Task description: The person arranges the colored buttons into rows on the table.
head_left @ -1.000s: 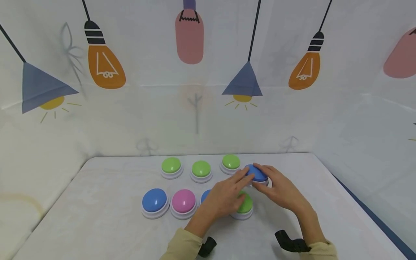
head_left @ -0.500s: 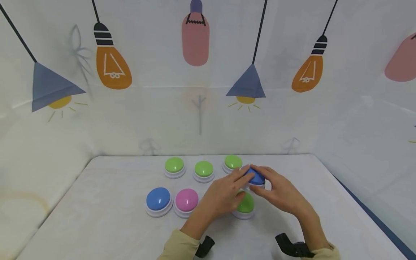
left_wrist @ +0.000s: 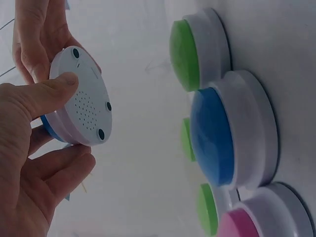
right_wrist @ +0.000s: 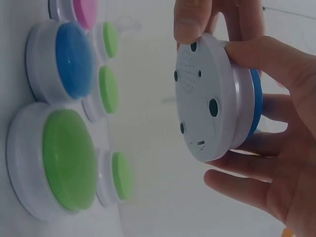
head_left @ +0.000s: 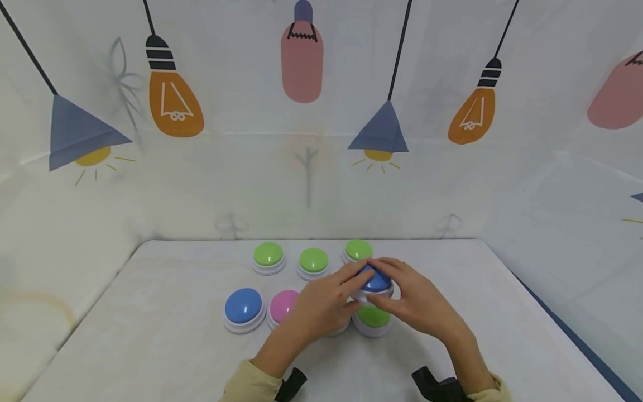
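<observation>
While a lamp-printed wall (head_left: 226, 184) stands behind, a white bench (head_left: 150, 335) spreads in front, and above it the left hand (head_left: 321, 307) and right hand (head_left: 422, 304) share one blue-domed button (head_left: 377, 281), each grip partly closed, thumb and fingers around its casing. It is lifted clear, underside showing in both wrist views. Seven more rest below: three green buttons (head_left: 313, 260) behind; in front, a blue button (head_left: 243, 305), a pink button (head_left: 283, 305), a second blue button (left_wrist: 212, 136) and a green button (head_left: 373, 316). Small dark feet (right_wrist: 213, 107) dot the held base.
</observation>
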Action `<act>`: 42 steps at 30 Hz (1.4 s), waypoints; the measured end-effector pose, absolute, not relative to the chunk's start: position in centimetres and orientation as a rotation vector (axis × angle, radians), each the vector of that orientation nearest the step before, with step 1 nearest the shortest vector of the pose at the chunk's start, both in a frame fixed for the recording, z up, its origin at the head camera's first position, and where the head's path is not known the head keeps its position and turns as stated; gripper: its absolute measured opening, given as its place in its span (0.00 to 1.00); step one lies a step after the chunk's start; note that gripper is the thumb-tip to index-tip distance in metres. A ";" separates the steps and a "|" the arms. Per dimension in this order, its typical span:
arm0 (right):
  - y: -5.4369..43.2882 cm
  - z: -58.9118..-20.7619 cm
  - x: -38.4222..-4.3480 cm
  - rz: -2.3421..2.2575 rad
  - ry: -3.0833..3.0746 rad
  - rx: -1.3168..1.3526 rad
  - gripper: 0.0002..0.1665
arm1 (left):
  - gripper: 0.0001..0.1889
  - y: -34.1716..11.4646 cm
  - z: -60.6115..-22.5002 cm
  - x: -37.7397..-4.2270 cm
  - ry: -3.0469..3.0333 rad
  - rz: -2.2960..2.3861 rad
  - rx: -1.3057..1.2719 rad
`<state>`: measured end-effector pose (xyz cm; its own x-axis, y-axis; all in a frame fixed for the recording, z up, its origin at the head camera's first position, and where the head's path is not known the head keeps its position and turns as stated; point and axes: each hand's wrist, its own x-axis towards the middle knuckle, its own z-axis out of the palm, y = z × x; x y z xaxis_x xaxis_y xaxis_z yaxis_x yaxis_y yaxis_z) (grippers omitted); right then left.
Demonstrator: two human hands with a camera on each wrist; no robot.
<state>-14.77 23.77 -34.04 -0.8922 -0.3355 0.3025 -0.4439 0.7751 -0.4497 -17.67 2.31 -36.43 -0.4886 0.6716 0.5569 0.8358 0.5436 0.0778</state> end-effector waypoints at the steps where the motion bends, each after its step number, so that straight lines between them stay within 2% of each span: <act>1: 23.5 -34.2 -14.8 0.774 -2.756 0.630 0.38 | 0.32 1.9 -36.6 -17.6 -2.297 -0.462 -1.218; 21: 15.7 -36.0 -13.0 0.675 -2.855 0.941 0.40 | 0.39 -8.1 -40.1 -14.3 -2.096 -0.417 -1.250; 29: 12.3 -37.2 -12.6 0.613 -2.896 0.988 0.41 | 0.28 -11.8 -41.1 -13.5 -2.052 -0.391 -1.276; 42: 7.5 -39.8 -12.5 0.572 -2.726 1.033 0.39 | 0.30 -16.3 -41.9 -12.7 -2.180 -0.304 -1.228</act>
